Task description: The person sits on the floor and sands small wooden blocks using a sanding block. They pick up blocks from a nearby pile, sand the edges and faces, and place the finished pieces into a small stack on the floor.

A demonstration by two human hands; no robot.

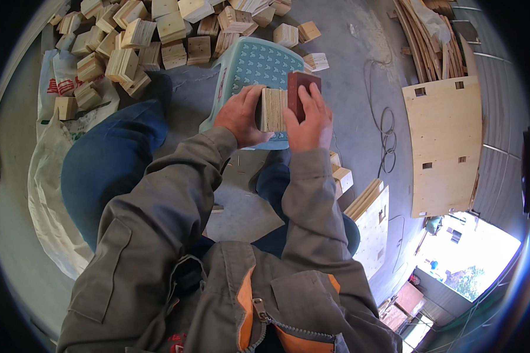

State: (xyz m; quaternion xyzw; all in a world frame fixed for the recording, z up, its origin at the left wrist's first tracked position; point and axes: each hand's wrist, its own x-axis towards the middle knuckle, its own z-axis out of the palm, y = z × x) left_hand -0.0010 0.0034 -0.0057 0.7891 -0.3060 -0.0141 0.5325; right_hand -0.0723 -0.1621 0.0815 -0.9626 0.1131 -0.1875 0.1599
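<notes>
My left hand (241,115) is closed on a stacked plywood block (273,110), thumb near its lower edge and fingers along its upper left side. The block's layered edges face up. In my right hand (312,123) is a dark red sanding block (303,79), gripped with the fingers over its top. It sits against the right side of the plywood block. Both are above a light blue-green plastic stool (256,62) with a raised pattern on its seat. My palms and the undersides of both blocks are hidden.
Several plywood blocks (123,65) lie heaped at the far left, partly on a white woven sack (47,194). At right are a cable (386,132) on the floor, a large plywood panel (444,135) with square holes and wood strips (421,41). More boards (368,229) stand beside my right knee.
</notes>
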